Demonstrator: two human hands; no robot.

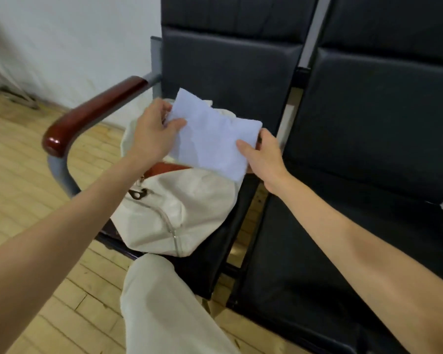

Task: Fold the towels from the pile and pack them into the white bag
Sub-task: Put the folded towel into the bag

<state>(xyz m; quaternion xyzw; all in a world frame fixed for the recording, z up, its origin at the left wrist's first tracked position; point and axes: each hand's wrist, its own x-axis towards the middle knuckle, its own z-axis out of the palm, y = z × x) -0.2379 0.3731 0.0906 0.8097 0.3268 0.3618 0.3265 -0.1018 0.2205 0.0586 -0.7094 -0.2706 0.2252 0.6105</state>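
Fingers, left hand [155, 129]: thumb on top, the rest curled under the far left corner of the towel [212, 135], so it's a proper pinch on that edge.
Fingers, right hand [262, 158]: thumb pressed on the near right edge, other fingers tucked underneath, also pinching the towel.
Towel spot: folded into a pale flat rectangle, held in the air right above the bag [175, 210], a bit toward the bag's far end.
Bag: white, slumped on the black seat [241, 213], looks floppy. Can't really see the opening, the towel covers it.
How it'll handle, my guess: super light, soft, not slippery, nothing to break. The catch is it's limp, so the fold wants to sag or flop open.
Where to hold: two opposite edges like now, clamping all layers together, seems right.
Watch out: bag mouth may collapse, so one hand might need to hold it open.
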